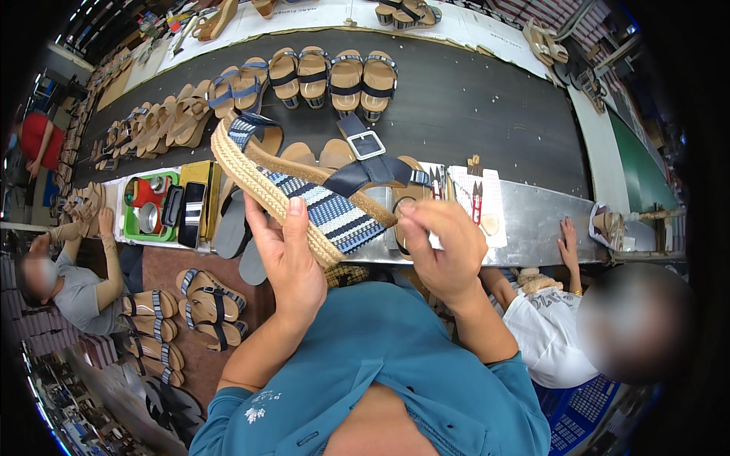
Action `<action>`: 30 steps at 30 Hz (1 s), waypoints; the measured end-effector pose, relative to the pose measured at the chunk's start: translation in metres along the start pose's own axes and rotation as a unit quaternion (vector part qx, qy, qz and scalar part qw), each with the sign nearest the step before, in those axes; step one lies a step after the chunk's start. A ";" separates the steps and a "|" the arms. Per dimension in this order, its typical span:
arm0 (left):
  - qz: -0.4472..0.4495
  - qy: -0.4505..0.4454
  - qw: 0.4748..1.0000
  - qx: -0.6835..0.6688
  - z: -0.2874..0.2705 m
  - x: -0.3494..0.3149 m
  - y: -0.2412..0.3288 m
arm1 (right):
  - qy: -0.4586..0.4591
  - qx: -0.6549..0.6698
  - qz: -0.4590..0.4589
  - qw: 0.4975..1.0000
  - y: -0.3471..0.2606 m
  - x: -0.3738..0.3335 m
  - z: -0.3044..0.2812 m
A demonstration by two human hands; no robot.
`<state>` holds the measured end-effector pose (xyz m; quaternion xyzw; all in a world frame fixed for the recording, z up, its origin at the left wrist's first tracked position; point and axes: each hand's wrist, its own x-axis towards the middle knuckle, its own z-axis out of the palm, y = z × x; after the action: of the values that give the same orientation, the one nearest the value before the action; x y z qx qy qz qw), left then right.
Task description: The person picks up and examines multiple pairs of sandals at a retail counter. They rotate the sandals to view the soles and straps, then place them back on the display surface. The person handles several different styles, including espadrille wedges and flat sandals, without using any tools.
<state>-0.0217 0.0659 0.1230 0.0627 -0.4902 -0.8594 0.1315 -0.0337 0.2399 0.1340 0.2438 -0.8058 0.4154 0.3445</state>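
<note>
A wedge sandal [323, 209] is held up tilted in front of me, with a braided tan sole edge, a blue, white and black woven strap and a navy ankle strap. On the navy strap sits a square silver buckle [366, 144]. My left hand [293, 266] grips the sole, its thumb on the braided edge. At the end of the woven strap, my right hand [445, 247] has thumb and index finger pinched together. Whatever lies between those fingertips is too small to make out.
More sandals [363, 80] stand in a row on the dark conveyor belt [471, 91]. A green tray [131, 224] with cups is at left. Red-handled thread snips [477, 204] lie on paper at right. Co-workers sit on both sides; one person's hand [568, 242] rests on the metal table.
</note>
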 end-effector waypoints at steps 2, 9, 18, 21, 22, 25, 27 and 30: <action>0.014 0.014 1.000 0.005 0.002 -0.001 0.000 | 0.016 -0.053 -0.068 0.996 -0.003 -0.003 0.002; 0.033 0.010 0.999 0.041 0.003 -0.003 0.003 | -0.071 -0.110 -0.118 0.984 0.009 -0.018 0.005; -0.103 -0.033 0.993 -0.051 -0.005 0.008 0.014 | -0.063 0.060 0.029 0.996 -0.008 -0.012 -0.004; -0.198 -0.120 0.972 -0.024 0.001 0.008 0.021 | -0.045 0.060 -0.002 0.997 -0.003 -0.001 -0.002; -0.179 -0.138 0.974 0.033 -0.007 0.006 0.015 | -0.041 0.042 -0.004 0.998 -0.003 0.008 -0.004; -0.027 -0.248 0.902 0.352 -0.032 0.003 -0.007 | -0.026 0.007 -0.005 1.000 -0.001 0.033 -0.015; -0.008 -0.279 0.927 0.249 -0.015 -0.011 -0.009 | -0.034 0.019 0.035 0.999 0.000 0.034 -0.015; -0.008 -0.245 0.918 0.312 -0.017 -0.017 -0.022 | -0.061 0.051 0.092 0.993 -0.003 0.036 -0.020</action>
<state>-0.0051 0.0674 0.0953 -0.1082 -0.7495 -0.6527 -0.0254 -0.0473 0.2509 0.1710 0.2109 -0.8223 0.4698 0.2423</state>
